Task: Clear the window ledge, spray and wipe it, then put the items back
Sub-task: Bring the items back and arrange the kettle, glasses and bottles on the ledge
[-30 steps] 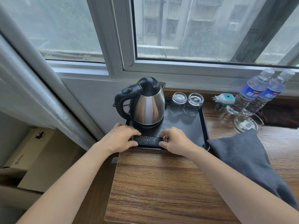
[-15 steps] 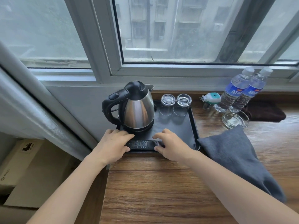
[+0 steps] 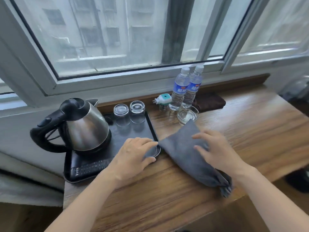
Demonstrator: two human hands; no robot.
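A grey cloth point(image 3: 182, 154) lies folded on the wooden ledge point(image 3: 250, 124), its left corner over the front right corner of the black tray point(image 3: 153, 126). My left hand point(image 3: 133, 156) curls around that corner, thumb below and fingers above. My right hand point(image 3: 215, 151) rests flat on the cloth's middle with fingers spread. On the tray stand a steel kettle point(image 3: 87, 128), two upturned glasses point(image 3: 121, 111) and a black remote point(image 3: 90, 168) along the front edge.
Behind the cloth are a glass ashtray point(image 3: 188, 114), a small white and teal plug-in device point(image 3: 164, 98), two water bottles point(image 3: 180, 87) and a dark brown cloth point(image 3: 209, 101) against the window frame. The ledge ends at the left of the tray.
Both hands have left the remote, which stays on the tray. They moved right onto the grey cloth. The view has swung to the right.
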